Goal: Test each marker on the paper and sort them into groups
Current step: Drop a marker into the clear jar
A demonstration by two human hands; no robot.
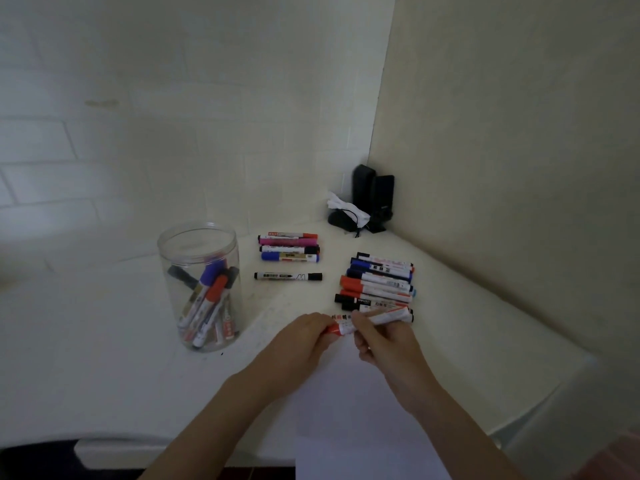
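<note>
— Start with the big things. What sits where?

— The desk (104,341) carries everything. Take the jar (201,285) as the landmark: a clear plastic tub, open-topped, with untested markers leaning inside. The paper (360,410) lies to the jar's right and nearer the person, running off the desk's front edge. Farther right of the jar is a long row of markers (379,284); just right of it and behind, a small group (289,247), with a single black one (288,276) lying apart in front of that group.

— And the marker (370,322) being tested?

— Right of the jar, held just above the top of the paper. The left hand (304,336) has its fingers curled round the red cap end; the right hand (381,336) pinches the white barrel. Both are closed on it, apparently to pull the cap or press it on; which, I can't tell.

— How will it handle?

— My guess: light, stiff, smooth plastic, round enough to roll if set down loose. The cap probably grips tight, so hold the barrel near the middle, the cap squarely, and pull straight along the axis. Twisting sideways risks a slip.

— The paper?

— Thin and floppy, likely to slide under the tip unless a hand steadies it.
</note>
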